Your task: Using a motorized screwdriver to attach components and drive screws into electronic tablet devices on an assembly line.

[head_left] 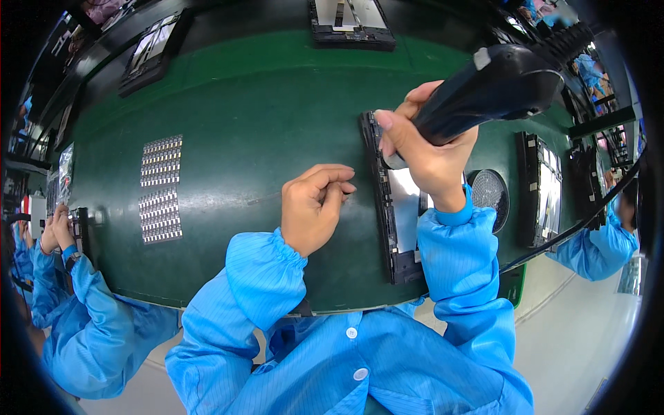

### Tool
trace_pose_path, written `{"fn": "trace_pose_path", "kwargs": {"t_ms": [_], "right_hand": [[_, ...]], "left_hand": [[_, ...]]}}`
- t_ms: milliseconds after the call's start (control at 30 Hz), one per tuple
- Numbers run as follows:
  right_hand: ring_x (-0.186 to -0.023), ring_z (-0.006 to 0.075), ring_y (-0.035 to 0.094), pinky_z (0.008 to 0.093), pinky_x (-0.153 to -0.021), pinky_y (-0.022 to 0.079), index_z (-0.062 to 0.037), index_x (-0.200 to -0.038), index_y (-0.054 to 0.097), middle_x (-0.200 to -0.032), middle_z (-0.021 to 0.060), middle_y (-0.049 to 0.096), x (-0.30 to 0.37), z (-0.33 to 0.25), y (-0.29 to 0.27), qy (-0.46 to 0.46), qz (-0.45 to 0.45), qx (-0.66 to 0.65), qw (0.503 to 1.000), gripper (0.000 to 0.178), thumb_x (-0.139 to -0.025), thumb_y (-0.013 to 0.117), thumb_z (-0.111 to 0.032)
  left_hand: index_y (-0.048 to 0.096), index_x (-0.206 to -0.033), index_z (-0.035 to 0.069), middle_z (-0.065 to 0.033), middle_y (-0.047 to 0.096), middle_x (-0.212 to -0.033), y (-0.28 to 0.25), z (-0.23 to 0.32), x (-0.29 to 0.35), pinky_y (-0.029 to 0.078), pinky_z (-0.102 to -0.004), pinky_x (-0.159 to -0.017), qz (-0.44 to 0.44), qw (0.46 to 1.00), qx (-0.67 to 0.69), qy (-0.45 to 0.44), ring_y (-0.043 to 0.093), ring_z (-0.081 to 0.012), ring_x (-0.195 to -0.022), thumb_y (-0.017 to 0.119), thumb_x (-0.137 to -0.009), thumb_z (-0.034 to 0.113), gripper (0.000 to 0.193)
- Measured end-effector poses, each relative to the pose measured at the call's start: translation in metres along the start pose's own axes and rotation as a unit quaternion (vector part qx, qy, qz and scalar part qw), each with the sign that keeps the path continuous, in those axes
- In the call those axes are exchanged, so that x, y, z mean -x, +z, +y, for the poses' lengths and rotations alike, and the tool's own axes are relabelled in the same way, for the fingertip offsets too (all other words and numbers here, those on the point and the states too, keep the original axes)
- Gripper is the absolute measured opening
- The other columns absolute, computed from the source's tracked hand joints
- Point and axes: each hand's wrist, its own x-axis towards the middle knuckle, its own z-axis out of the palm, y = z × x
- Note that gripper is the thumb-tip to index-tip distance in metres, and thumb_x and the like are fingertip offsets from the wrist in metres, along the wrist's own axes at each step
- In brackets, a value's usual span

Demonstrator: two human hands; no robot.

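Note:
My right hand (436, 152) is wrapped round a black electric screwdriver (494, 90). A ribbed cable runs from its upper end toward the top right. Below this hand lies a long black device frame (387, 207) with a shiny silver panel. The hand and sleeve hide much of the frame, and the contact point of the tool cannot be seen. To the left of the frame, my left hand (311, 204) is closed with thumb and fingers together. A faint thin rod shows beside that hand, but what the fingers hold is too small to name.
On the green table (228, 111), two sheets of small parts (160, 187) lie left. A round dark dish (488, 197) stands right of my right wrist, with another device frame (543, 190) beyond. More frames (351, 28) line the far side. Co-workers in blue sit left and right.

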Motion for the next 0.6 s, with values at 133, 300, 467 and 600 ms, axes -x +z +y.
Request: {"fn": "trace_pose_path", "kwargs": {"t_ms": [133, 300, 467, 600], "right_hand": [[-0.05, 0.0124, 0.057, 0.0257, -0.049, 0.048, -0.0001, -0.096, 0.05, -0.062, 0.0069, 0.059, 0.005, 0.002, 0.001, -0.027, -0.041, 0.046, 0.998, 0.028, -0.077, 0.068, 0.009], [-0.051, 0.0127, 0.057, 0.0258, -0.05, 0.047, -0.0002, -0.097, 0.05, -0.062, 0.006, 0.059, 0.002, -0.001, 0.003, -0.001, 0.032, 0.032, 0.999, 0.029, -0.077, 0.067, 0.01], [-0.05, 0.011, 0.058, 0.0231, -0.047, 0.045, 0.0009, -0.104, 0.05, -0.062, 0.0064, 0.061, -0.005, -0.029, -0.02, -0.076, 0.103, -0.038, 0.991, 0.031, -0.078, 0.067, 0.007], [-0.051, 0.0146, 0.058, 0.0255, -0.049, 0.048, -0.0022, -0.109, 0.043, -0.062, 0.0083, 0.058, 0.009, -0.038, -0.048, -0.092, 0.098, -0.079, 0.988, 0.039, -0.078, 0.062, 0.012]], "left_hand": [[0.063, -0.098, -0.007, -0.0166, 0.064, -0.104, -0.001, 0.021, 0.009, 0.054, -0.0294, -0.075, -0.062, 0.991, -0.116, 0.029, 0.066, -0.022, -0.087, 0.053, -0.081, -0.01, 0.02], [0.063, -0.099, -0.003, -0.0142, 0.065, -0.106, 0.012, 0.035, 0.038, 0.05, -0.0408, -0.086, -0.16, 0.911, -0.254, 0.284, 0.063, -0.0311, -0.099, 0.068, -0.076, 0.007, 0.026], [0.063, -0.102, 0.001, -0.0119, 0.061, -0.115, 0.032, 0.039, 0.058, 0.037, -0.0469, -0.102, -0.276, 0.823, -0.35, 0.352, 0.052, -0.0271, -0.118, 0.074, -0.071, 0.028, 0.043], [0.06, -0.11, 0.002, -0.0117, 0.057, -0.121, 0.006, 0.034, 0.01, 0.038, -0.0473, -0.1, -0.368, 0.759, -0.386, 0.374, 0.05, -0.0272, -0.122, 0.074, -0.07, 0.026, 0.049]]}}
